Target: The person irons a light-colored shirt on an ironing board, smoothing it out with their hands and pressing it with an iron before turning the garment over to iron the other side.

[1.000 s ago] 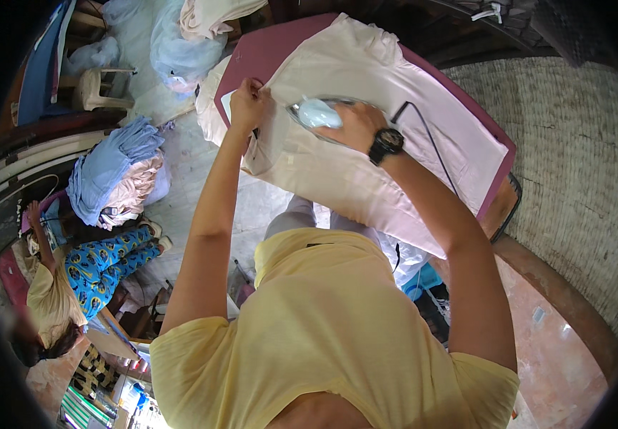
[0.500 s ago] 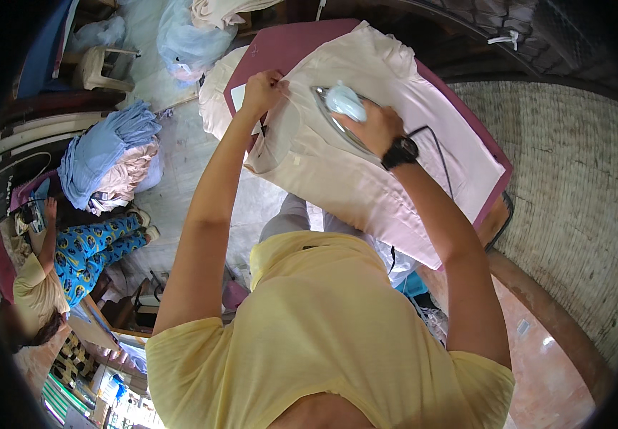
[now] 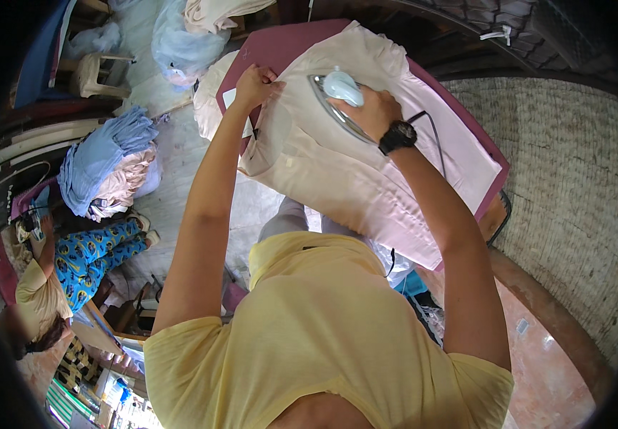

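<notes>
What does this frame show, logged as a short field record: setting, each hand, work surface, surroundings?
setting: ironing station seen from above
left hand: pinches the edge of the pale pink shirt, holding it flat
right hand: grips the handle of the light blue clothes iron, soleplate on the shirt
wristwatch: black, on the right wrist
ironing table: maroon cover, shirt spread across it
cord: dark, runs from the iron over the shirt
surroundings: pile of blue and beige clothes to the left; another person in blue patterned trousers seated lower left

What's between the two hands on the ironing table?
In the head view, only smooth pale garment lies between the left hand, which pinches its edge, and the right hand on the iron.
</notes>
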The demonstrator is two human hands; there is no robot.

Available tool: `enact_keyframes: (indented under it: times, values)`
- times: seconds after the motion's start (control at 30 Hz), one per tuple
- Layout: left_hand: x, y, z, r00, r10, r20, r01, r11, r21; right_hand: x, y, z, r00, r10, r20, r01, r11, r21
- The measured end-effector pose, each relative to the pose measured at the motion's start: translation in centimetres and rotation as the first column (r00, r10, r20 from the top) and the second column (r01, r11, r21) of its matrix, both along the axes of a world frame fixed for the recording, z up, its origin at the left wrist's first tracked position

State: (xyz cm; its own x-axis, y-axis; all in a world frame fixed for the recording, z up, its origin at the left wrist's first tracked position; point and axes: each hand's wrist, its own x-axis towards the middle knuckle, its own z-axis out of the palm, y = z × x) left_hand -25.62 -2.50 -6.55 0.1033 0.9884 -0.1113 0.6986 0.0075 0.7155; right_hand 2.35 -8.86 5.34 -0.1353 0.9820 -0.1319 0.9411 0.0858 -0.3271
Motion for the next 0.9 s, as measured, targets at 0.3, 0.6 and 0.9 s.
enact_keyframes:
  times: [0.3, 0.6, 0.9]
  values:
    - [0.1, -0.1, -0.7, 0.989, 0.042, 0.144, -0.044, 0.999, 0.01, -2.3, 2.7, 1.3, 0.997, 0.065, -0.036, -0.066, 0.998, -0.015]
    - [-0.4, -0.1, -0.6, 0.987, 0.017, 0.159, -0.023, 0.999, 0.038, -4.2, 3.3, 1.5, 0.992, 0.045, -0.115, -0.044, 0.999, 0.017]
    - [-3.2, -0.5, 1.2, 0.946, -0.013, 0.324, -0.019, 0.995, 0.098, -8.0, 6.3, 0.9, 0.993, 0.099, -0.07, -0.103, 0.993, -0.056]
